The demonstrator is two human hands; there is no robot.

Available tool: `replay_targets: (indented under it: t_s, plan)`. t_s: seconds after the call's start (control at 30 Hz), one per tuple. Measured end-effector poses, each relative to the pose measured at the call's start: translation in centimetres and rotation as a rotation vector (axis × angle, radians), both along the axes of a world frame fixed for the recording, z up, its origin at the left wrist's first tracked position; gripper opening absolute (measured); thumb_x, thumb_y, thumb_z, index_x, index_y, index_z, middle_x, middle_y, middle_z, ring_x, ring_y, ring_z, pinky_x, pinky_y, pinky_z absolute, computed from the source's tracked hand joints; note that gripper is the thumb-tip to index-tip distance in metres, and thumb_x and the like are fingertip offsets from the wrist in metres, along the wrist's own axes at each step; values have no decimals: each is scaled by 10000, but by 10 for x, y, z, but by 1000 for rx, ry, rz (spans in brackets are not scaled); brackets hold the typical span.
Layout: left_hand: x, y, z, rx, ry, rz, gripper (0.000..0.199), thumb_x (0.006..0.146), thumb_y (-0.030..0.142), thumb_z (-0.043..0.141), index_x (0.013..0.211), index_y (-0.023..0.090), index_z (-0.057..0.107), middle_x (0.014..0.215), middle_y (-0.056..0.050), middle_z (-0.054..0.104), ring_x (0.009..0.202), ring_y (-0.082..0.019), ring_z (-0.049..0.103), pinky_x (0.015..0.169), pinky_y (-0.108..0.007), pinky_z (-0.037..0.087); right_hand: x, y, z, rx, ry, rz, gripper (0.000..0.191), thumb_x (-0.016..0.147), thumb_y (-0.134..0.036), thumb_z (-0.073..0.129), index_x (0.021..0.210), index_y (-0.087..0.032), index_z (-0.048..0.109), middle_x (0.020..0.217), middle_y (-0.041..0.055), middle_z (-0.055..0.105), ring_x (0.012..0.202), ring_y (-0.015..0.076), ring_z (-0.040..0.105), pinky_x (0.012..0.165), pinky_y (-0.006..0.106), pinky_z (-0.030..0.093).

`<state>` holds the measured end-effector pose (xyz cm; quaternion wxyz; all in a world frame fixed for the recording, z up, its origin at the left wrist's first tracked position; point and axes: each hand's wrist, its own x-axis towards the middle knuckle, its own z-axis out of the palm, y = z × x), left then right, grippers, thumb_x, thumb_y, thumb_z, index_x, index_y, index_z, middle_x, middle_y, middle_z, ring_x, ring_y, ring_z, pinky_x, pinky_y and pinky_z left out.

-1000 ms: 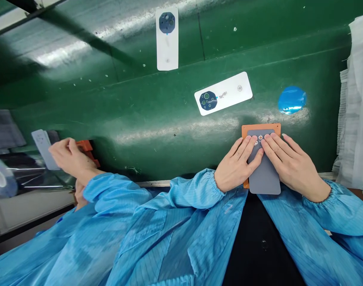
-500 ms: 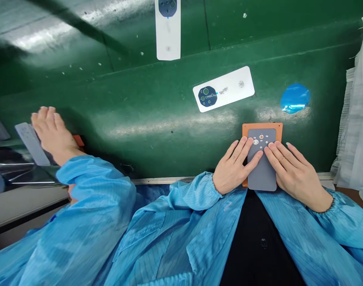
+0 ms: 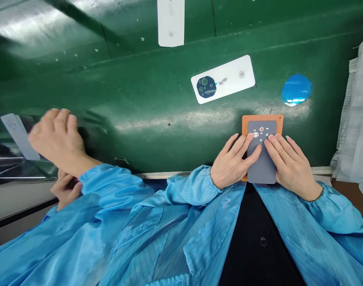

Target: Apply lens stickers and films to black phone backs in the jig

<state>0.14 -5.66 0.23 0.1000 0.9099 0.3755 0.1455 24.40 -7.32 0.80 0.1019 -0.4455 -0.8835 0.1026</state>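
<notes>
A grey phone back panel with several small holes near its top lies on an orange fixture plate at the table's front edge. My left hand rests on the left side, fingers stretched out, with fingertips and thumb touching the grey panel. From the other side, my right hand lays its extended fingers flat on the panel below the holes. Neither hand is wrapped round anything. Beyond them sits a white phone back panel with a dark blue camera area. My fingers hide parts of the grey panel's sides.
At right is a blue round film piece, and past it a white pleated cloth. Another white panel lies at the far side. On the left a co-worker's hand is over the green table near grey panels.
My hands stay on the grey panel in almost the same pose. The co-worker's upper hand has pulled back and curled, and their other hand now shows below it. The view has shifted slightly.
</notes>
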Motion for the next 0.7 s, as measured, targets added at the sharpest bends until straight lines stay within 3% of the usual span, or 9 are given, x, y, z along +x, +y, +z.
replay_targets:
  t_s: [0.07, 0.13, 0.23, 0.3, 0.37, 0.43, 0.5, 0.6, 0.7]
  plan:
    - [-8, 4, 2, -68, 4, -29, 489, 968, 204, 615, 1452, 146, 572, 1544, -223, 563, 1398, -379, 574, 1202, -598, 463, 2, -1, -2, 24, 49, -5, 818, 951, -28, 563, 1692, -134, 234, 1591, 175, 513, 1491, 350, 499, 1245, 554, 442]
    - [-19, 13, 3, -194, -52, -108, 539, 971, 257, 645, 1498, 194, 547, 1587, -172, 535, 1493, -413, 462, 1219, -653, 418, 6, 0, 1, 25, 117, 20, 804, 945, -20, 586, 1680, -165, 296, 1548, 164, 567, 1453, 350, 546, 1221, 544, 478]
    - [-27, 32, 4, -379, -318, -169, 644, 970, 366, 697, 1567, 268, 476, 1635, -126, 487, 1601, -405, 292, 1251, -657, 379, 10, 9, 13, -44, 322, 28, 673, 966, -49, 597, 1599, -249, 487, 1510, 109, 619, 1416, 334, 588, 1191, 505, 524]
    - [-20, 45, 7, -418, -565, -51, 700, 950, 411, 742, 1574, 264, 459, 1616, -146, 507, 1570, -368, 379, 1247, -595, 415, 7, 18, 20, -116, 599, -99, 502, 993, -114, 606, 1460, -293, 653, 1452, 62, 675, 1349, 308, 651, 1155, 471, 561]
    - [-3, 55, 13, -427, -798, 99, 678, 926, 398, 786, 1523, 243, 505, 1500, -151, 620, 1436, -316, 566, 1192, -514, 495, 2, 29, 22, -207, 1014, -302, 339, 1005, -185, 625, 1279, -324, 769, 1298, 10, 766, 1184, 249, 746, 1052, 401, 628]
    - [18, 61, 21, -443, -984, 172, 490, 931, 344, 788, 1372, 215, 616, 1288, -114, 745, 1205, -245, 722, 1060, -404, 586, -2, 42, 18, -371, 1422, -443, 232, 1008, -250, 635, 1137, -345, 803, 1105, -40, 813, 1000, 178, 784, 920, 314, 666]
    - [35, 63, 30, -413, -1099, 194, 239, 950, 286, 764, 1160, 194, 697, 1086, -65, 796, 993, -180, 773, 926, -317, 618, -3, 53, 9, -591, 1646, -466, 203, 1022, -323, 593, 1076, -355, 786, 1020, -52, 807, 933, 154, 773, 853, 295, 667]
    - [50, 62, 41, -267, -1157, 208, 77, 953, 236, 752, 984, 180, 710, 965, -42, 802, 904, -153, 775, 864, -285, 625, 1, 64, -4, -787, 1574, -339, 343, 1062, -376, 387, 1141, -373, 721, 1123, 0, 773, 1051, 217, 737, 895, 428, 645]
    - [57, 60, 45, -143, -1133, 202, 36, 972, 210, 722, 965, 185, 697, 934, -30, 802, 899, -147, 781, 857, -284, 644, 6, 67, -12, -788, 1385, -278, 478, 1050, -383, 204, 1258, -358, 633, 1197, 83, 712, 1147, 307, 672, 950, 575, 578]
